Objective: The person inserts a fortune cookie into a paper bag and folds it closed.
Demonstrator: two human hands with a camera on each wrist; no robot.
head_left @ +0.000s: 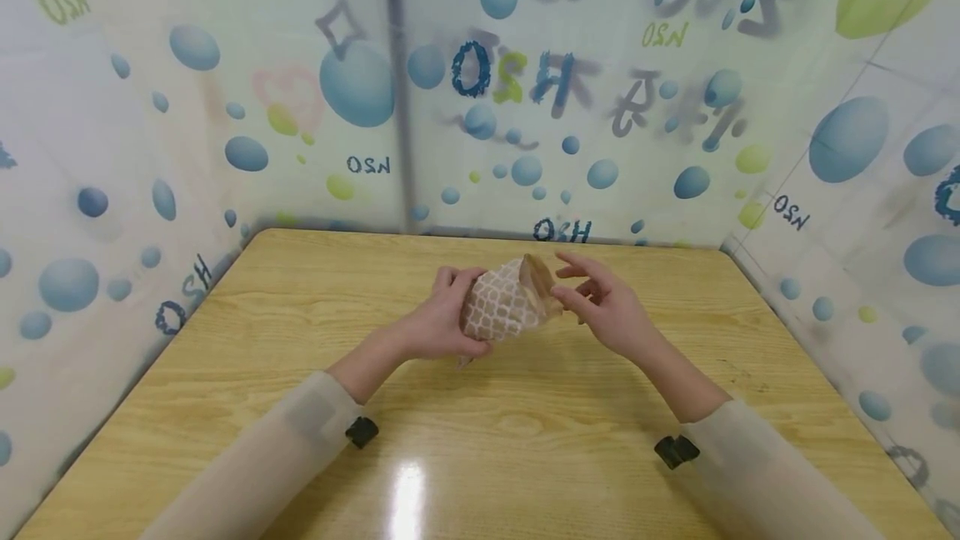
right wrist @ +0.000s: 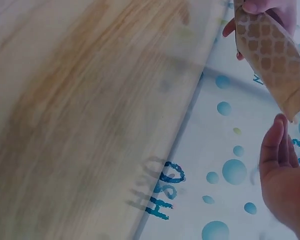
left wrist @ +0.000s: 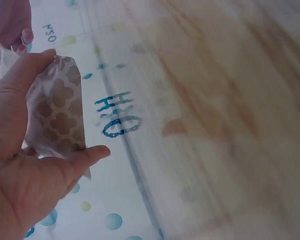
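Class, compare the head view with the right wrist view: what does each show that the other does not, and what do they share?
Only the head view: two cream sleeves with black attachments at their ends.

Only the right wrist view: a faint reflection of H2O lettering on the wood-grain tabletop.

Both: that lettering, the tabletop, the quatrefoil-patterned paper bag gripped by the left hand, and the right hand near its other end.

Noted thin paper on the bag [head_left: 498, 304], mostly matt, lightly creased. Logged the tabletop [head_left: 525, 440] as smooth, wood-grained, glossy, with a bright glare patch. Recorded matt cloth on the sleeves [head_left: 262, 457]. Could not tell plastic from cloth in the printed sheeting [head_left: 637, 198].
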